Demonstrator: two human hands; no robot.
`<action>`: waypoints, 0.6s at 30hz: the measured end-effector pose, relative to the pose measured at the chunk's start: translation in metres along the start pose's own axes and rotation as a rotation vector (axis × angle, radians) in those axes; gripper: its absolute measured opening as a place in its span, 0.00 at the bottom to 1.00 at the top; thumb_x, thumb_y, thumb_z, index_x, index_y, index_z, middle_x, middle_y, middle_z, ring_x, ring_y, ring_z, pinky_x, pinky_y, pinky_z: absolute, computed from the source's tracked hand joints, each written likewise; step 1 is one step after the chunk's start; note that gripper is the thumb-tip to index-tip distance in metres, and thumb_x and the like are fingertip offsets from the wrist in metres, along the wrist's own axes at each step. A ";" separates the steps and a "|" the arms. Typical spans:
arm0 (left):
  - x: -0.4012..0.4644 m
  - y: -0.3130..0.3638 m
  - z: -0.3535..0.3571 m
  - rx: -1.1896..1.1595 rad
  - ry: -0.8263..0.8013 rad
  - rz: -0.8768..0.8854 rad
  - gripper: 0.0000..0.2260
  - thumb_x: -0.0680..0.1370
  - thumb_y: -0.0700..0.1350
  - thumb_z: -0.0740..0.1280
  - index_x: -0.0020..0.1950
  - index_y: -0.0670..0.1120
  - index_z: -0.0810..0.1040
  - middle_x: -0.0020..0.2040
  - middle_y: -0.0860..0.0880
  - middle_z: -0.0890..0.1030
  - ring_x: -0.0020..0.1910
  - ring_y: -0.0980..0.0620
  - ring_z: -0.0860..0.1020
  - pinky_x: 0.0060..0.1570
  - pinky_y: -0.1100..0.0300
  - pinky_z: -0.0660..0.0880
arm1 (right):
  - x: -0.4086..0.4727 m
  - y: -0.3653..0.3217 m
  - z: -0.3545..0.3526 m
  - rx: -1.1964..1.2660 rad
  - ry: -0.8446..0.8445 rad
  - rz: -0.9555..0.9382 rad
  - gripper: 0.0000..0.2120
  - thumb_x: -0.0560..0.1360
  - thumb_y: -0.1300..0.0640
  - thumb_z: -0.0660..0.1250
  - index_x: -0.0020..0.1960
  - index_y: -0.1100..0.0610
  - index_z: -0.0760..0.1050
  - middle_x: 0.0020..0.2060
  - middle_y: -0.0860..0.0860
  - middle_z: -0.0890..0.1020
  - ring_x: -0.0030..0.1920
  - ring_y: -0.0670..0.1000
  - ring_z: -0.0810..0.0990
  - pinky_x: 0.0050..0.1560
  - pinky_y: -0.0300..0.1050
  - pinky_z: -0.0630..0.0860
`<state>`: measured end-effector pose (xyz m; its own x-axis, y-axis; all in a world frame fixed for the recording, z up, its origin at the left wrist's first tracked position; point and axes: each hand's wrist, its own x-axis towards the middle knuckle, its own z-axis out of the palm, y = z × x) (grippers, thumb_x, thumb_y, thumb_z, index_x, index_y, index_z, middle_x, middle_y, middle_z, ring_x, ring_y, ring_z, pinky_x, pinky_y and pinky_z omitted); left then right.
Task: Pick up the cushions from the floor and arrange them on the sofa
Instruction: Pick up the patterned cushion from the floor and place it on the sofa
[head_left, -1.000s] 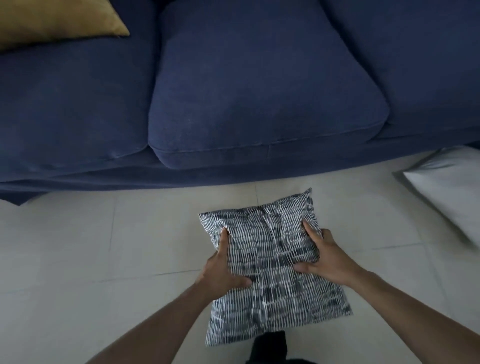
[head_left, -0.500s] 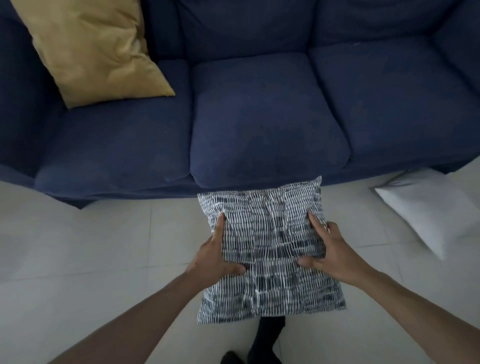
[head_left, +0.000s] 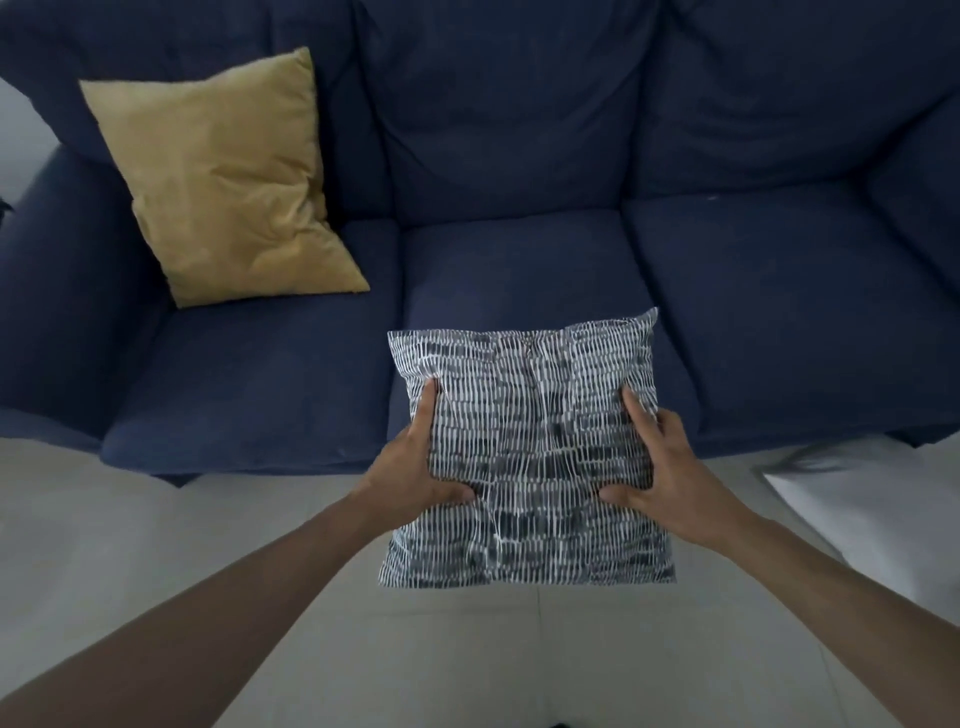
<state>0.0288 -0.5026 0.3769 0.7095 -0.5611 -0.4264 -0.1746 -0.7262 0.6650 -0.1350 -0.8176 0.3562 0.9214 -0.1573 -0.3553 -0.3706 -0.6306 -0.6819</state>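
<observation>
Cushion in hand: patterned cushion (head_left: 527, 447), black-and-white dashed print, held up off the floor (head_left: 156, 545), face toward the camera, its upper part in front of the middle seat of the sofa (head_left: 779, 291), its lower part over the tiles.
Left hand: left hand (head_left: 415, 475) grips the cushion's left edge; thumb across the front, index finger pointing up along the side, the other fingers hidden behind the fabric.
Right hand: right hand (head_left: 665, 475) grips the right edge the same way, thumb pressed on the front, index finger stretched up the side.
Hand spacing: hands apart, one on each side of the cushion, at about the same height; both arms reach forward from the bottom corners of the view.
Sofa: dark blue, three seat cushions with back cushions behind; front edge of the seats just above the tiles.
Already on sofa: yellow cushion (head_left: 228, 182) leaning upright against the backrest at the left end, lower corner resting on the left seat.
On floor: white cushion (head_left: 883, 499) lying on the tiles at the right, touching or just beside the sofa's front; partly cut off by the frame edge.
Floor: pale tiles with faint grout lines.
</observation>
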 end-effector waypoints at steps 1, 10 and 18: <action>0.013 0.003 -0.007 0.001 0.010 0.015 0.69 0.67 0.56 0.85 0.82 0.65 0.28 0.80 0.50 0.71 0.73 0.46 0.75 0.74 0.49 0.72 | 0.014 0.000 -0.007 -0.006 0.015 -0.014 0.62 0.73 0.38 0.79 0.77 0.22 0.27 0.81 0.47 0.52 0.79 0.58 0.66 0.79 0.59 0.67; 0.140 0.030 -0.074 0.057 0.096 0.112 0.68 0.70 0.52 0.85 0.82 0.65 0.27 0.82 0.49 0.70 0.69 0.48 0.78 0.70 0.52 0.75 | 0.143 -0.012 -0.072 -0.045 0.128 -0.103 0.63 0.75 0.44 0.80 0.81 0.27 0.29 0.84 0.48 0.46 0.84 0.58 0.59 0.84 0.59 0.62; 0.271 0.052 -0.142 0.124 0.153 0.165 0.68 0.70 0.50 0.85 0.83 0.61 0.28 0.86 0.49 0.62 0.77 0.46 0.72 0.77 0.53 0.68 | 0.268 -0.029 -0.126 -0.068 0.185 -0.104 0.61 0.78 0.48 0.79 0.83 0.32 0.29 0.86 0.53 0.41 0.87 0.59 0.51 0.85 0.62 0.58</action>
<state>0.3092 -0.6355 0.3830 0.7581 -0.6161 -0.2139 -0.3723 -0.6781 0.6337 0.1377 -0.9374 0.3616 0.9623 -0.2218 -0.1573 -0.2694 -0.6997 -0.6617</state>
